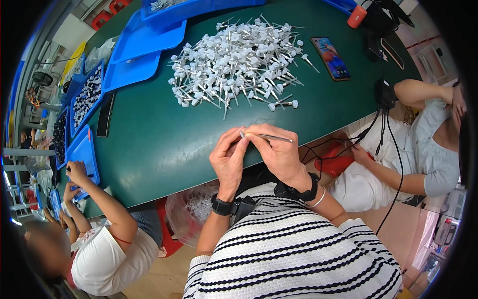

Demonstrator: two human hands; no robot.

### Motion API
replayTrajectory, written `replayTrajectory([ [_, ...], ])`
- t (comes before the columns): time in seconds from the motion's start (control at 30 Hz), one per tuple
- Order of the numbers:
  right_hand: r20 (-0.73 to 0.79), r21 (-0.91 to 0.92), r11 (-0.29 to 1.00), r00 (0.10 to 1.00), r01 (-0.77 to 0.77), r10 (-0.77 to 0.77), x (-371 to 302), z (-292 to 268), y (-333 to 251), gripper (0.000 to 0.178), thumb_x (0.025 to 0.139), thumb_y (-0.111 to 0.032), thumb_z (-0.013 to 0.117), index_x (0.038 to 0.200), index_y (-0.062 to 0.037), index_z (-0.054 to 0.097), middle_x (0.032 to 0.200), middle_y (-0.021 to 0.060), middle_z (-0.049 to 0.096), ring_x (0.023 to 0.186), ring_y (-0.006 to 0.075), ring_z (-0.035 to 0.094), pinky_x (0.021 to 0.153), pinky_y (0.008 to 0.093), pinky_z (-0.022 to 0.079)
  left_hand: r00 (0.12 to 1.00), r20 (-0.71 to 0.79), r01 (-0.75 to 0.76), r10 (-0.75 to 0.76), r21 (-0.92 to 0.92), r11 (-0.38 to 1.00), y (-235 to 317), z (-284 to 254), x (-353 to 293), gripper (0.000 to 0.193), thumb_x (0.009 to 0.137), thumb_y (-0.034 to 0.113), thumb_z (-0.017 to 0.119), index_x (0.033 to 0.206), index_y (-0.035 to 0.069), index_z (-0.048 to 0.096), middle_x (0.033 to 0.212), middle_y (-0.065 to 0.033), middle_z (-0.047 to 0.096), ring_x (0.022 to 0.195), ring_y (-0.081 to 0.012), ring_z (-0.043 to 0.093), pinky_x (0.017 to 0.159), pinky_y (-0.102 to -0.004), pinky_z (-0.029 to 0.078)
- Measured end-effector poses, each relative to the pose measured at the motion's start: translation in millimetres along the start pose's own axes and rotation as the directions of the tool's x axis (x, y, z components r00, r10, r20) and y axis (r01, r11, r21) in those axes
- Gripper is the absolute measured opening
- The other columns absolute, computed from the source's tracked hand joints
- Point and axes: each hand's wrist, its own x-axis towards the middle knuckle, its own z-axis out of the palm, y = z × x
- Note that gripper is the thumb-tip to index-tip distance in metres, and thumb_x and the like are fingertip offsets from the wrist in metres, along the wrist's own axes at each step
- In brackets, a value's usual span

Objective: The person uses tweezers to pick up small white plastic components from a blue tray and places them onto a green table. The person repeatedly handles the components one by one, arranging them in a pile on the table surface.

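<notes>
My left hand (228, 155) and my right hand (279, 155) meet over the table's near edge, fingertips together. Between them sits a small whitish piece (242, 134), mostly covered by the fingers. My left thumb and forefinger pinch it. A slim metal tool (274, 137) lies along my right fingers, its end sticking out to the right; its kind cannot be made out. Beyond my hands spreads a big heap of small white plastic parts with thin metal stems (239, 62). A few of these parts (284, 104) lie loose at the heap's near edge.
The green table (149, 149) carries blue trays (132, 74) at the left and a phone (330, 59) at the right. Black cables (386, 129) hang over the right edge. One person (114, 249) works at the left; another (398, 154) sits at the right. A plastic bag (186, 212) stands below the edge.
</notes>
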Motion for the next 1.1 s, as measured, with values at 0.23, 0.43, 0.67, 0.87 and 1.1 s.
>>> replayTrajectory([
  [0.23,-0.163,0.510,0.845,0.946,-0.162,0.280,-18,15,6,0.015,0.091,-0.008,0.060,0.099,0.0043,0.062,0.094,0.0082,0.067,0.081,0.0103,0.064,0.068,0.0222,0.052,0.999,-0.048,0.010,-0.012,-0.053,0.999,-5,3,-1,0.024,0.083,-0.005,0.065,0.106,-0.005,0.063,0.111,-0.0103,0.059,0.094,-0.0130,0.060,0.080,-0.0226,0.051],
  [0.43,-0.147,0.420,0.892,0.958,-0.164,0.245,-16,15,12,0.015,0.091,-0.009,0.060,0.100,0.0035,0.063,0.094,0.0082,0.067,0.080,0.0104,0.064,0.068,0.0216,0.051,0.999,-0.041,-0.031,0.032,0.031,0.999,-1,4,-1,0.023,0.083,-0.005,0.065,0.106,-0.004,0.063,0.110,-0.0101,0.058,0.093,-0.0126,0.060,0.078,-0.0226,0.053],
  [0.67,-0.162,0.315,0.941,0.969,-0.127,0.185,-16,15,12,0.012,0.090,-0.007,0.060,0.096,0.0022,0.065,0.091,0.0081,0.068,0.077,0.0123,0.065,0.066,0.0230,0.051,0.996,-0.036,-0.077,0.079,0.052,0.996,-1,5,-1,0.022,0.083,-0.005,0.065,0.105,-0.004,0.063,0.110,-0.0106,0.058,0.093,-0.0126,0.060,0.078,-0.0229,0.053],
  [0.87,-0.172,0.344,0.930,0.965,-0.131,0.199,-15,16,11,0.012,0.090,-0.006,0.060,0.096,0.0029,0.066,0.090,0.0078,0.068,0.076,0.0118,0.064,0.067,0.0232,0.051,0.997,-0.039,-0.060,0.063,0.069,0.996,0,5,-1,0.022,0.083,-0.006,0.065,0.104,-0.004,0.063,0.110,-0.0107,0.058,0.092,-0.0123,0.060,0.077,-0.0225,0.053],
  [1.1,-0.189,0.344,0.932,0.964,-0.111,0.185,-14,15,8,0.012,0.090,-0.006,0.060,0.094,0.0037,0.065,0.089,0.0074,0.068,0.076,0.0112,0.063,0.067,0.0231,0.051,0.998,-0.036,-0.053,0.054,0.051,0.997,-1,4,-1,0.022,0.082,-0.006,0.065,0.104,-0.004,0.064,0.110,-0.0105,0.059,0.092,-0.0122,0.060,0.077,-0.0222,0.053],
])
